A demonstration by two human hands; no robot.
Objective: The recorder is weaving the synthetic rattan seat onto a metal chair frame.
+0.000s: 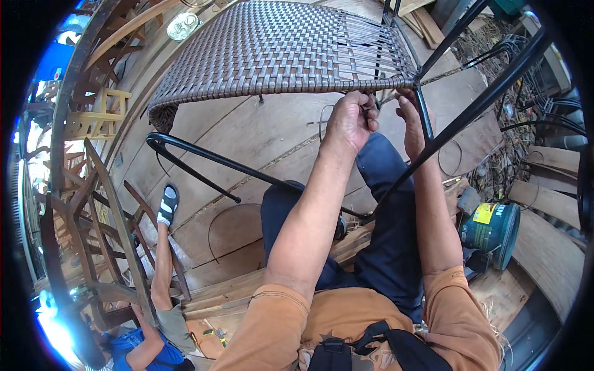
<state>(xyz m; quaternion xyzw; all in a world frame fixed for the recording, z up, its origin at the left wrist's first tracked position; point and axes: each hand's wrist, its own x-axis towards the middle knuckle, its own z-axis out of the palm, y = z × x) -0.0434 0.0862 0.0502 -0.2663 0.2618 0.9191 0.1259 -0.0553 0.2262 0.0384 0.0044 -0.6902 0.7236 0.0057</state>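
The woven chair panel (247,52) is right in front of the person, and it is made of shiny brown strips. Near its right end is a gappy part (365,49) where I can see through. The left hand (351,119) is just under the near edge, close to the gaps. Its fingers are curled in, but I cannot tell if they pinch a strip. The right hand (408,114) is by the corner, next to a black metal bar (424,114). Some of its fingers are hidden, so I cannot tell if they hold anything.

If a strip is left too loose, I think the weave could sag there. If it is pulled too hard, it could snap or hurt the fingers, and a big tug might tip the chair. A thin loose strand (322,120) hangs near the left wrist, so it could get caught or tangled. A long black bar (476,108) slants by the right arm, so a fast move could bump it. Swinging that elbow out might knock the green bucket (495,232) over.
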